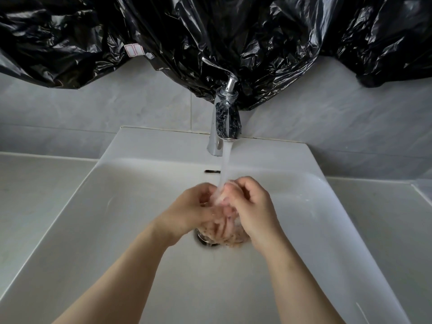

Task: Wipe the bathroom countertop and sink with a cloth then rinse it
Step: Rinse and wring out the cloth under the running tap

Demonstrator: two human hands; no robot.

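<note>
While water [225, 164] runs down from the chrome tap [225, 118] onto my fingers, I hold both hands together over the middle of the white sink [140, 206]. My left hand [194, 211] is cupped, its grip closed around the cloth [236, 237], and my right hand [250, 206] is curled shut on the same cloth from the other side. Only a small, wet, speckled brownish bit of the cloth shows, bulging out just below my right grip; the rest is hidden between my palms. Directly beneath my grip sits the drain [203, 239], mostly covered by my left hand and the cloth. The stream lands right where my two grips meet, so it blurs the fingertips there. Just beyond my grip, on the back wall of the basin, is the dark overflow slot [212, 171]. The tap stands on the rim behind that, with its lever handle [216, 66] swung up and off to the left. Farther behind, crinkled black plastic sheeting [210, 31] hangs over the wall and reaches down behind the tap, above grey tiles [117, 108]. Well apart from my left grip lies the pale counter [35, 195], and another stretch of it runs off beyond my right grip.
</note>
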